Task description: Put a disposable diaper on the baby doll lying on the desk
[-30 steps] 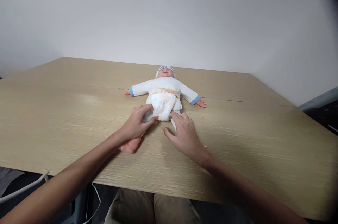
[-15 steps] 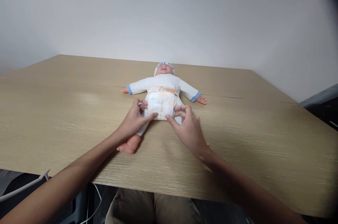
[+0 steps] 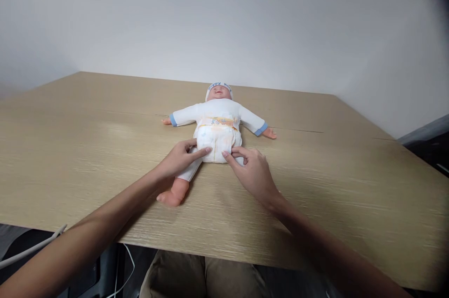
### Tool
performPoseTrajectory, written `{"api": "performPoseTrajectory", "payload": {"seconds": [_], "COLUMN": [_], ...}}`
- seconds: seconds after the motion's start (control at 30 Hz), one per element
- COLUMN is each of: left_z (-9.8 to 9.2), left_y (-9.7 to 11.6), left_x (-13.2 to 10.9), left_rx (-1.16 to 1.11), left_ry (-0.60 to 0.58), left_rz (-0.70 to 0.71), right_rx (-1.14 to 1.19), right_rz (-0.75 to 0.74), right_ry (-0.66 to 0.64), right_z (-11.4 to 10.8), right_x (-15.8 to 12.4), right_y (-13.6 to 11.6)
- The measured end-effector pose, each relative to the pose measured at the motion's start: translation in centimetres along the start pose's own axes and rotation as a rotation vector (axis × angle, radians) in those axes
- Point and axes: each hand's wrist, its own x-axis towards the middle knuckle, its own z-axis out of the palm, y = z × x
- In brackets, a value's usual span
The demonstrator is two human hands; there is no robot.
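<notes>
A baby doll (image 3: 219, 107) in a white outfit with blue cuffs and a lettered cap lies on its back, arms spread. Around its hips and belly sits a white diaper (image 3: 214, 141) with an orange printed waistband. My left hand (image 3: 184, 155) pinches the diaper's edge at the leg on the left, thumb on the front panel. On the opposite edge, my right hand (image 3: 252, 167) grips the diaper between thumb and curled fingers. One bare doll foot (image 3: 175, 194) shows beside my left forearm; the doll's other leg is mostly hidden behind my right hand.
The doll rests on a wood-grain table (image 3: 105, 167) with a narrow seam across it. A pale wall (image 3: 224, 22) stands behind. Below the near edge are a white cable (image 3: 131, 260), a white curved bar (image 3: 31, 249) and my trousered legs (image 3: 203, 277).
Both hands have shifted slightly down along the diaper's leg edges, and their fingers have drawn in closer. The diaper's lower front looks flatter and a little lower.
</notes>
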Motion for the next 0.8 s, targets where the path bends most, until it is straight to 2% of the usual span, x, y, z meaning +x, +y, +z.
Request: {"api": "performPoseTrajectory", "payload": {"seconds": [0.13,0.3,0.57,0.8], "left_z": [-0.5,-0.7,0.2,0.4], "left_y": [1.3,1.3,0.4,0.9], "left_x": [0.3,0.9,1.7,2.0], "left_rx": [-0.243,-0.376,-0.399,-0.286], "left_ry": [-0.078,-0.004,0.088,0.130], "left_rz": [-0.131,-0.255,-0.240,-0.216], "right_rx": [0.172,0.562,0.554,0.754], "right_rz": [0.077,0.206,0.246,0.305], "right_ry": [-0.063,-0.114,-0.104,-0.115], "right_z": [0.1,0.6,0.6,1.2], "right_x": [0.6,1.3,1.7,2.4], "right_y": [-0.4,-0.5,0.3,0.7]}}
